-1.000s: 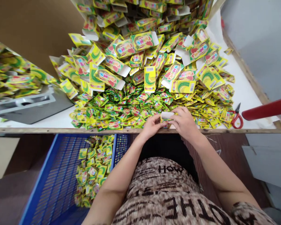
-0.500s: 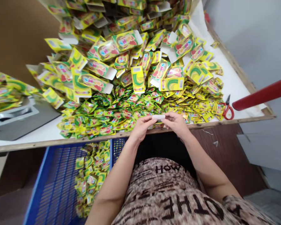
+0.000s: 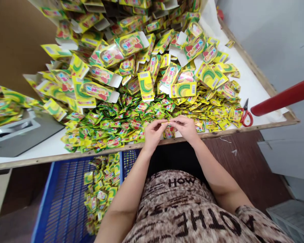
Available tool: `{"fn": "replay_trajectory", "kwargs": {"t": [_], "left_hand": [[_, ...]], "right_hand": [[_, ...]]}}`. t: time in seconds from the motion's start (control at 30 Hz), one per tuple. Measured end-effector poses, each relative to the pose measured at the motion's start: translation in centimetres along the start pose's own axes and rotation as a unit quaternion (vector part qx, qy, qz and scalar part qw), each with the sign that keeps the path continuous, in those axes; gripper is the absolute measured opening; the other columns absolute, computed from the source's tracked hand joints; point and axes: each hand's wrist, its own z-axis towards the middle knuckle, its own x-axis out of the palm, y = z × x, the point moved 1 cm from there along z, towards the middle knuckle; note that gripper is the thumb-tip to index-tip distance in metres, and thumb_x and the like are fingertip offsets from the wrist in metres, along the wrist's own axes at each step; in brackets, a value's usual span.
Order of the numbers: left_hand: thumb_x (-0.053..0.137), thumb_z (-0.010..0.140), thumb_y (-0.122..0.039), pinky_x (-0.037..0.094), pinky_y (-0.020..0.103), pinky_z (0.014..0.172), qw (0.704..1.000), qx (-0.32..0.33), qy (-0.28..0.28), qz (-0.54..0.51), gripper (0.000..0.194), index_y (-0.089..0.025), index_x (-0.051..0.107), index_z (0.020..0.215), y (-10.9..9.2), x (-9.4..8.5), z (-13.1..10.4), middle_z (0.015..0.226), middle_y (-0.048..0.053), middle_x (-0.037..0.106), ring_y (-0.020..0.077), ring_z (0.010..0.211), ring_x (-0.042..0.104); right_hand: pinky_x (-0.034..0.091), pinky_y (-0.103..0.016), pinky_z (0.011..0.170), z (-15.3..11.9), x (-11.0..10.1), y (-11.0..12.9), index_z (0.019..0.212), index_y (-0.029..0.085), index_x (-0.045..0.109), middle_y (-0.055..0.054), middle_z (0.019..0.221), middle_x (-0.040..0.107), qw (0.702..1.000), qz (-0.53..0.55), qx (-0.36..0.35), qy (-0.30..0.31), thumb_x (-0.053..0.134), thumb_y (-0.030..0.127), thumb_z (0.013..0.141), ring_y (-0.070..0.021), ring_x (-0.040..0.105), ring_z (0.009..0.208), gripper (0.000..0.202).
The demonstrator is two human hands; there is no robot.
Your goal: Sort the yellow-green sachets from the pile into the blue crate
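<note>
Close to the front edge of the white table (image 3: 253, 77), my left hand (image 3: 153, 134) and my right hand (image 3: 186, 129) meet with bent fingers. Both are closed at the top end of a small printed candy box (image 3: 169, 132), whose green, yellow and red face shows below the fingertips. My fingers mostly cover its top end. Green candy packets (image 3: 131, 125) lie heaped just beyond my left hand. Yellow candy packets (image 3: 212, 113) spread beyond my right hand. Behind them rises a large pile of printed cartons (image 3: 145, 86), several with white end flaps standing open.
Red-handled scissors (image 3: 247, 118) lie at the table's right, beside a red pole (image 3: 281, 99). Below the front edge, a blue crate (image 3: 62, 195) contains many filled-looking yellow boxes (image 3: 101, 192). A grey board (image 3: 44, 130) lies at the left. A wooden strip (image 3: 253, 126) borders the table.
The white end flap that showed between my fingertips is out of sight, and the box's printed face now shows below them. The view has shifted slightly.
</note>
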Motion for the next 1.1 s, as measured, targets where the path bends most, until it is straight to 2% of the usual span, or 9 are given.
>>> {"fn": "replay_trajectory", "kwargs": {"t": [0.2, 0.4, 0.53, 0.6, 0.67, 0.8, 0.93, 1.03, 1.1], "left_hand": [[0.075, 0.077, -0.028, 0.056, 0.037, 0.087, 0.988, 0.125, 0.033, 0.087, 0.018, -0.02, 0.076, 0.094, -0.1, -1.1, -0.7, 0.095, 0.008, 0.076, 0.0198, 0.092, 0.07], [0.071, 0.081, -0.025, 0.057, 0.036, 0.088, 0.985, 0.133, 0.07, 0.087, 0.017, -0.02, 0.072, 0.097, 1.2, -0.9, -2.0, 0.099, 0.008, 0.075, 0.0193, 0.096, 0.07], [0.07, 0.083, -0.026, 0.057, 0.034, 0.085, 0.982, 0.135, 0.015, 0.129, 0.013, -0.021, 0.073, 0.094, 1.7, -0.5, -2.4, 0.094, 0.005, 0.076, 0.0184, 0.09, 0.071], [0.069, 0.083, -0.027, 0.057, 0.034, 0.084, 0.981, 0.134, 0.011, 0.143, 0.016, -0.021, 0.073, 0.098, 1.7, -0.2, -2.3, 0.097, 0.005, 0.076, 0.0184, 0.089, 0.071], [0.069, 0.083, -0.027, 0.056, 0.034, 0.088, 0.978, 0.132, 0.044, 0.157, 0.023, -0.022, 0.072, 0.106, 1.6, 0.2, -2.1, 0.103, 0.006, 0.075, 0.0189, 0.093, 0.07], [0.068, 0.083, -0.032, 0.053, 0.035, 0.094, 0.994, 0.066, 0.04, 0.075, 0.036, -0.023, 0.066, 0.119, 0.2, -0.2, -1.8, 0.116, 0.008, 0.07, 0.0201, 0.103, 0.067], [0.073, 0.077, -0.037, 0.056, 0.031, 0.08, 0.996, -0.085, 0.036, -0.006, 0.039, -0.025, 0.067, 0.114, -1.7, -6.6, -3.4, 0.109, 0.007, 0.071, 0.0199, 0.09, 0.069], [0.075, 0.072, -0.041, 0.055, 0.033, 0.083, 0.947, -0.241, 0.174, 0.121, 0.034, -0.025, 0.073, 0.101, -1.0, -14.7, -7.5, 0.105, 0.006, 0.073, 0.0253, 0.094, 0.069], [0.073, 0.068, -0.048, 0.055, 0.038, 0.085, 0.905, -0.313, 0.179, 0.226, 0.035, -0.025, 0.074, 0.095, 0.9, -20.5, -11.4, 0.102, 0.005, 0.074, 0.03, 0.096, 0.068]], "right_hand": [[0.056, -0.032, 0.073, -1.4, -0.7, -0.2, 0.094, 0.024, 0.077, -0.005, 0.092, 0.067, 0.987, -0.086, -0.136, 0.011, 0.072, 0.032, 0.082, -0.0168, 0.063, 0.082, 0.015], [0.054, -0.032, 0.081, -3.8, 0.2, -1.2, 0.105, 0.027, 0.072, -0.007, 0.107, 0.058, 0.955, -0.184, -0.232, -0.017, 0.056, 0.023, 0.093, -0.0153, 0.062, 0.09, 0.021], [0.051, -0.036, 0.089, -4.4, -4.5, -1.3, 0.111, 0.025, 0.069, -0.007, 0.108, 0.063, 0.945, -0.284, -0.155, -0.05, 0.048, 0.024, 0.095, -0.0195, 0.061, 0.099, 0.026], [0.049, -0.039, 0.089, -4.1, -7.8, -1.5, 0.107, 0.019, 0.069, -0.01, 0.099, 0.065, 0.92, -0.371, -0.065, -0.112, 0.05, 0.023, 0.092, -0.0229, 0.061, 0.096, 0.024], [0.047, -0.04, 0.088, -3.5, -10.0, -2.0, 0.102, 0.016, 0.069, -0.011, 0.095, 0.064, 0.882, -0.464, 0.021, -0.085, 0.058, 0.025, 0.087, -0.0256, 0.06, 0.092, 0.02], [0.046, -0.037, 0.081, -1.6, -9.4, -2.8, 0.105, 0.016, 0.064, -0.012, 0.103, 0.059, 0.849, -0.522, 0.077, -0.017, 0.072, 0.033, 0.076, -0.0251, 0.059, 0.089, 0.035], [0.044, -0.033, 0.073, -1.0, -8.8, -2.1, 0.103, 0.019, 0.061, -0.005, 0.087, 0.064, 0.875, -0.478, 0.08, -0.006, 0.073, 0.03, 0.073, -0.0234, 0.059, 0.079, 0.035], [0.044, -0.036, 0.077, -1.5, -11.2, -0.6, 0.103, 0.019, 0.066, -0.007, 0.09, 0.068, 0.866, -0.493, 0.063, -0.061, 0.069, 0.024, 0.075, -0.0257, 0.06, 0.084, 0.029], [0.044, -0.036, 0.077, -1.5, -12.3, 0.0, 0.098, 0.019, 0.07, -0.007, 0.089, 0.07, 0.886, -0.459, 0.049, -0.052, 0.07, 0.027, 0.075, -0.0254, 0.061, 0.084, 0.024]]}}
